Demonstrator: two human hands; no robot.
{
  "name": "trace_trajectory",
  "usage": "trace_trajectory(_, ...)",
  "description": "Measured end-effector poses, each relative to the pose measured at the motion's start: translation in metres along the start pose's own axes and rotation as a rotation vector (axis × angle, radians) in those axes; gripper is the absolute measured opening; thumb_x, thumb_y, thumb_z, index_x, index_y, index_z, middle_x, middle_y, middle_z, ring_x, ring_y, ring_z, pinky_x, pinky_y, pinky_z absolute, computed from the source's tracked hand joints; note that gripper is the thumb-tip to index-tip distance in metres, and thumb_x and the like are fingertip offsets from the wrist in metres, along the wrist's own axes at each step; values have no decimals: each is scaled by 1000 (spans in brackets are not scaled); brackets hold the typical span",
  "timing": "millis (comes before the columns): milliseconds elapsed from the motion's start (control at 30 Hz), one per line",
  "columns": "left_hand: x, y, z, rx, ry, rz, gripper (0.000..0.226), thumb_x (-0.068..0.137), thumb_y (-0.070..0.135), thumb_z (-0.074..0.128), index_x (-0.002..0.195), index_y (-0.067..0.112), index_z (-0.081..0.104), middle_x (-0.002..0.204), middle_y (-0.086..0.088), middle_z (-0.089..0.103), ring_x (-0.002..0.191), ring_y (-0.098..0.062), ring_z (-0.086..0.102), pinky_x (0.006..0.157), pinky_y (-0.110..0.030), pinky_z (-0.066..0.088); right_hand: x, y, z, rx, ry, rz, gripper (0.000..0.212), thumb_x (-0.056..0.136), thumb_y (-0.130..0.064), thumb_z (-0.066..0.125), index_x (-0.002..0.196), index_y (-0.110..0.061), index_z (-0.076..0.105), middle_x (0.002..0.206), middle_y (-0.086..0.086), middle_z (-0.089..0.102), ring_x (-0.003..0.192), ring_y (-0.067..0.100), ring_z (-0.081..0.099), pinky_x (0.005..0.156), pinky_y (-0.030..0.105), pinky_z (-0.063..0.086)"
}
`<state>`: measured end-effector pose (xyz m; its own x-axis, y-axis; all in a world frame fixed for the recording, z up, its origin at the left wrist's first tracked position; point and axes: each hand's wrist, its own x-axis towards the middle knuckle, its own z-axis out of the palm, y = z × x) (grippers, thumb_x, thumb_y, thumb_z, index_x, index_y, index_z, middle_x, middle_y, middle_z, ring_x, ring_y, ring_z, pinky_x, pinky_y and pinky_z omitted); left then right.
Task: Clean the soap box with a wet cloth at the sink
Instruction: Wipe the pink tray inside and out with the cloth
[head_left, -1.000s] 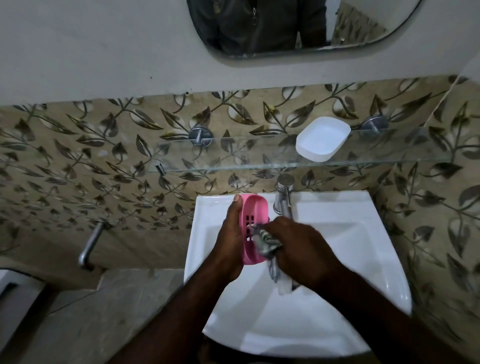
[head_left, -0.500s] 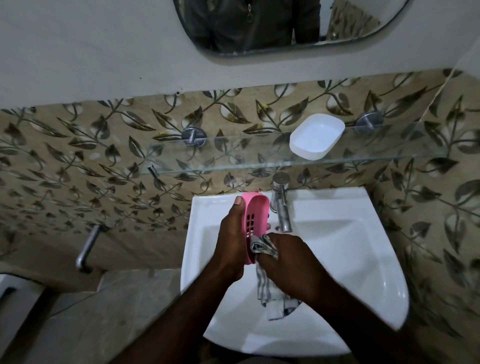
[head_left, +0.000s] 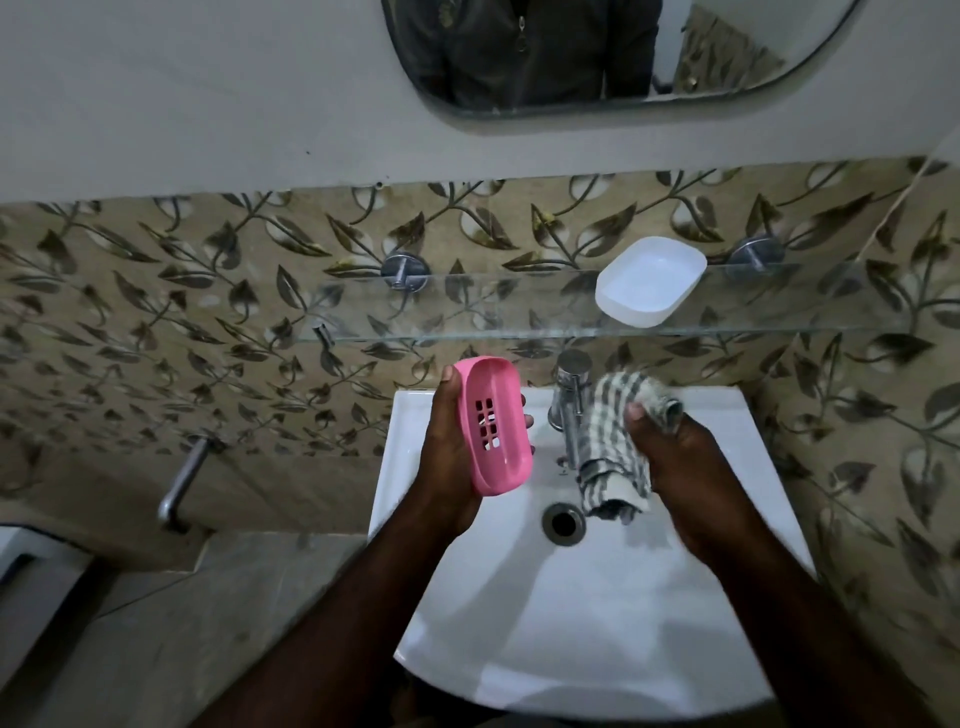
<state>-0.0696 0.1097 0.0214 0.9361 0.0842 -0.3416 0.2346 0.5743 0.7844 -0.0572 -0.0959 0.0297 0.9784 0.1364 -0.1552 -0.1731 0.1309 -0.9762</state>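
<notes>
Cloth (head_left: 614, 441), clutched by right hand (head_left: 691, 470), has pulled off the soap box (head_left: 500, 415) the left hand (head_left: 445, 457) grips.

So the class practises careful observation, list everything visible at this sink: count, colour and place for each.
sink: one, white, against the tiled wall
tap: one, chrome, back of the sink
drain: one, metal, in the basin
glass shelf: one, clear, above the sink
dish: one, white, on the glass shelf
mirror: one, at the top edge
pipe: one, chrome, left of the sink
soap box tray: one, pink, over the sink's left side
cloth: one, grey-white checked, right of the tap
left hand: one, holds the soap box tray
right hand: one, grips the cloth
</notes>
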Motion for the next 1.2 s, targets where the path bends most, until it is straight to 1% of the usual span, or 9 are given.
trace_trajectory(67, -1, 2, -3, -19, 1, -10, 71, 78, 69, 47, 114, 12, 67, 99, -11, 70, 86, -26, 67, 77, -41, 53, -3, 0, -13, -325, 156, -99, 16, 91, -29, 64, 103, -19, 67, 92, -8, 73, 92, 13, 68, 75, 25, 49)
trace_trajectory(200, -3, -1, -3, -32, -13, -31, 75, 74, 68, 43, 116, 10, 65, 98, -11, 69, 86, -27, 66, 76, -41, 54, -9, 5, -11, -219, 379, -318, 33, 78, -18, 78, 106, -18, 60, 92, -11, 70, 86, 1, 67, 73, 12, 49)
trace_trajectory(333, -3, -5, -1, -49, -26, -52, 75, 77, 70, 41, 115, 10, 67, 100, -12, 68, 88, -27, 66, 78, -42, 54, 2, 33, -11, -645, 171, -97, 16, 78, -16, 76, 79, -9, 62, 69, -1, 66, 70, 20, 65, 60, 19, 44)
trace_trajectory(467, -1, -2, -1, -49, -21, -70, 74, 79, 70, 40, 111, 10, 68, 100, -13, 69, 86, -27, 66, 77, -42, 55, -4, 10, 4, -563, 471, -432, 20, 81, -18, 73, 98, -18, 63, 80, -5, 68, 75, 9, 63, 67, 20, 48)
trace_trajectory(600, -1, -5, 1, -33, -18, -68, 80, 78, 72, 41, 119, 8, 65, 102, -14, 69, 87, -28, 68, 83, -44, 53, -3, 14, 15, -824, 206, -225, 33, 75, -20, 72, 103, -30, 58, 80, -7, 68, 81, 22, 66, 68, 32, 49)
trace_trajectory(733, -2, -1, -3, -46, -42, -53, 82, 76, 70, 44, 124, 6, 61, 105, -16, 68, 89, -31, 68, 86, -43, 52, -16, 6, 18, -642, 33, -376, 38, 79, -16, 76, 106, -37, 61, 93, -23, 69, 88, -4, 64, 78, 12, 47)
trace_trajectory(867, -8, -2, 2, -27, -54, -75, 77, 74, 68, 52, 120, 7, 62, 105, -18, 67, 89, -31, 65, 81, -42, 55, -26, 16, 34, -745, -314, -465, 34, 78, -12, 67, 107, -30, 69, 107, -15, 70, 100, -2, 63, 89, 16, 46)
trace_trajectory(1033, -12, -1, 8, 37, -4, -62, 82, 75, 69, 56, 128, 7, 58, 106, -18, 66, 87, -28, 65, 81, -40, 54, -21, 12, 45, -944, -373, -478, 41, 75, -20, 49, 111, -32, 65, 109, -14, 67, 99, 8, 62, 85, 23, 48)
trace_trajectory(1200, -13, 5, 7, 119, 10, -36, 81, 72, 74, 52, 122, 11, 62, 104, -14, 70, 90, -26, 68, 81, -38, 52, -13, 3, 49, -813, -297, -446, 37, 85, -18, 51, 122, -22, 57, 110, -11, 68, 100, 5, 63, 86, 16, 46)
